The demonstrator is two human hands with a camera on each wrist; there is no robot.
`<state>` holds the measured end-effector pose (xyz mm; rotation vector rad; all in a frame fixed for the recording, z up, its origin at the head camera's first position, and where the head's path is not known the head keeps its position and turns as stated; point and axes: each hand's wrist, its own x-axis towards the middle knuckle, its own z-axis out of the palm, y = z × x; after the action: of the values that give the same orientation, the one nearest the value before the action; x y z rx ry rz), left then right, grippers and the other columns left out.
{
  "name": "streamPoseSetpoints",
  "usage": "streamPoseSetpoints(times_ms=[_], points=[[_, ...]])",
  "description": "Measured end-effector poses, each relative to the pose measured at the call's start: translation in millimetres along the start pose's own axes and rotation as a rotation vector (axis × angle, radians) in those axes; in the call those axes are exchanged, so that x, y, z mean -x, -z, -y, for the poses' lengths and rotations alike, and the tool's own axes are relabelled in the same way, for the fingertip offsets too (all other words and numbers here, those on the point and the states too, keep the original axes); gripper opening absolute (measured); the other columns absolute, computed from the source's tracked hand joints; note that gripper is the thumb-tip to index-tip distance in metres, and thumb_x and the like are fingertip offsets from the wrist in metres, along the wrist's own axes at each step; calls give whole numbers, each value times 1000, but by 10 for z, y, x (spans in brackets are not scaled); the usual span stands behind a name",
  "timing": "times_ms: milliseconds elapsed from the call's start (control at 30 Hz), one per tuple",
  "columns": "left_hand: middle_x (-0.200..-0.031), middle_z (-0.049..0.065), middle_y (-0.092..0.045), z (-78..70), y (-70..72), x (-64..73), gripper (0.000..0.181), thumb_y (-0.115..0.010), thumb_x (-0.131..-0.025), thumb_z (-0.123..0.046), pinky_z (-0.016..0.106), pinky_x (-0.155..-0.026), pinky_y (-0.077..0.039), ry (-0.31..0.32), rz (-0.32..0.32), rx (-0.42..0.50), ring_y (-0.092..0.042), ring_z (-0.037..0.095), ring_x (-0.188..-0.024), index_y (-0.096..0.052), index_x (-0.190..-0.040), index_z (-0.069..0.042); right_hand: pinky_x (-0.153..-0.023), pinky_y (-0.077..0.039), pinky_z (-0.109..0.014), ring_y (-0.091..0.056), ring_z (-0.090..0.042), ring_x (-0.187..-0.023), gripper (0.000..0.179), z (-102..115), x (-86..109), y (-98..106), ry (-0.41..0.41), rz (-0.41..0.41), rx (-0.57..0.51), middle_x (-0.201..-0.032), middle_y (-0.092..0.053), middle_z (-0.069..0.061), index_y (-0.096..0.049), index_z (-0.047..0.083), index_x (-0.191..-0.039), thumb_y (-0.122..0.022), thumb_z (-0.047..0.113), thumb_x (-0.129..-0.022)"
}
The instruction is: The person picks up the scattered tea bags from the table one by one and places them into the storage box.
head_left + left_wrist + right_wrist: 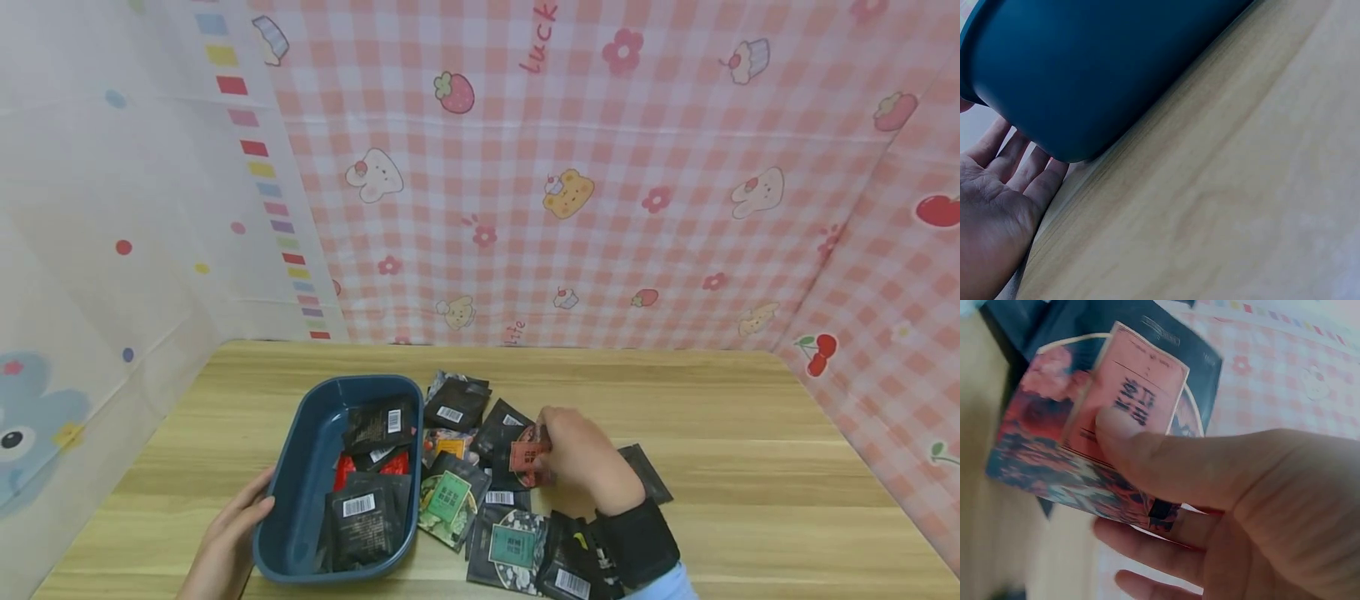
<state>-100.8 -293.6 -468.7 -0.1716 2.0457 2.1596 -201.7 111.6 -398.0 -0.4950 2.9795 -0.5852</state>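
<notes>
My right hand (588,458) pinches a dark flat sachet (1054,419) with a pink label. In the right wrist view the thumb lies across the label and the other fingers are behind the sachet. The left hand (238,521) is at the left side of a blue plastic bin (288,467); its fingers (1034,169), fairly straight, touch the outer wall in the left wrist view. Inside the bin lie several black sachets (367,525) with white barcode labels, and some red ones (345,471) show between them.
More sachets spread over the wooden table (720,417) right of the bin: a green-labelled one (450,496), a teal-labelled one (510,550), an orange-labelled one (450,446) and black ones (457,404). Another dark sachet (647,473) lies beyond the right wrist. Patterned cloth (570,125) hangs behind.
</notes>
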Motion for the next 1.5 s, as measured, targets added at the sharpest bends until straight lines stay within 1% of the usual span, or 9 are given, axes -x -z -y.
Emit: streamPoseSetpoints(times_ms=[200, 500, 700, 800, 967, 1133, 1200, 1367, 1500], points=[[-111, -37, -52, 10, 9, -14, 64, -34, -102, -27, 13, -79, -47, -2, -14, 9, -52, -12, -103, -3, -150, 2, -59, -46, -32, -51, -15, -64, 15, 25, 66, 187, -33, -22, -26, -80, -67, -7, -63, 10, -88, -73, 9, -77], [-113, -36, -52, 9, 0, -12, 63, -33, -102, -25, 13, -80, -47, -30, 8, 14, -52, -11, -104, -2, -150, 4, -56, -47, -31, -54, -10, -63, 9, 136, 216, 472, 76, -194, -16, -79, -69, -3, -66, 15, -88, -70, 12, -80], [-112, -37, -51, 14, 5, -22, 63, -34, -102, -27, 14, -79, -48, -13, -4, 10, -52, -11, -103, -4, -150, 1, -55, -51, -28, -61, -10, -62, 12, 403, 286, 486, 212, -443, 42, -75, -74, -1, -70, 14, -86, -75, 14, -75], [-113, -37, -53, 40, 20, -7, 51, -34, -102, -23, 15, -80, -48, -35, 4, 36, -53, -10, -104, -18, -150, -13, -60, -55, -30, -64, -10, -66, 12, 606, 291, 367, 277, -525, 20, -76, -75, 1, -70, 15, -84, -76, 15, -74], [-115, -35, -55, 67, 38, 2, 35, -33, -102, -22, 16, -81, -48, -43, 26, 66, -53, -8, -105, -37, -136, -31, -72, -56, -31, -62, -6, -72, 7, 969, 340, 83, 392, -497, -72, -79, -74, 5, -69, 18, -88, -69, 16, -81], [-115, -35, -54, 66, 32, -7, 46, -33, -102, -24, 16, -81, -47, -29, 19, 45, -53, -9, -106, -25, -147, -18, -82, -55, -29, -63, -5, -84, 8, 1224, 443, -158, 554, -441, -117, -85, -73, 7, -69, 19, -91, -66, 15, -85], [-115, -36, -54, 70, 32, -6, 45, -33, -102, -24, 16, -81, -47, -27, 13, 45, -53, -9, -105, -26, -147, -19, -85, -55, -27, -62, -5, -88, 10, 1286, 484, -230, 591, -398, -115, -87, -73, 8, -69, 19, -91, -66, 12, -84], [-113, -37, -54, 76, 32, -7, 40, -35, -102, -24, 15, -80, -47, -23, -1, 52, -53, -10, -104, -33, -142, -27, -78, -52, -20, -60, -4, -82, 14, 1378, 529, -355, 655, -323, -49, -85, -73, 8, -70, 18, -90, -64, 7, -85], [-114, -37, -54, 76, 36, -4, 40, -34, -102, -22, 15, -80, -47, -44, 15, 56, -52, -10, -105, -34, -141, -27, -69, -48, -16, -59, -1, -72, 12, 1409, 523, -429, 698, -354, 43, -78, -73, 11, -71, 21, -89, -65, 11, -84]])
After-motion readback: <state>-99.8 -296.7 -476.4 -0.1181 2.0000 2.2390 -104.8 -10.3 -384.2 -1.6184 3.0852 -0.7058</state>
